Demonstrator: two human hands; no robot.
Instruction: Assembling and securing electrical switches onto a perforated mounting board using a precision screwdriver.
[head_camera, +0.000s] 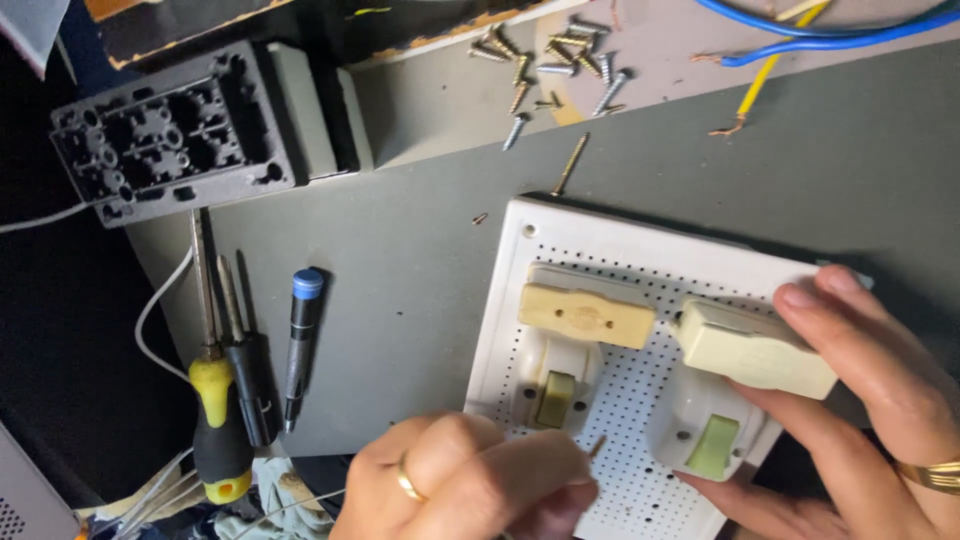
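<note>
board (640, 395), white and perforated, lies on the grey table (420, 290) carrying switches; we judge it light, stiff plastic, best held by its edges. our right hand (870, 400) grips a cream block (755, 350) at the board's right side. our left hand (465, 485) pinches a small screw (597, 446) above the lower edge. our wrists are cut off.

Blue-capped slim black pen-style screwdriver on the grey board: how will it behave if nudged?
The blue-capped slim black pen-style screwdriver looks round-bodied, so it probably rolls sideways when nudged. It appears thin and small, likely light. It lies flat and looks rigid, so tipping or flexing seems unlikely.
</note>
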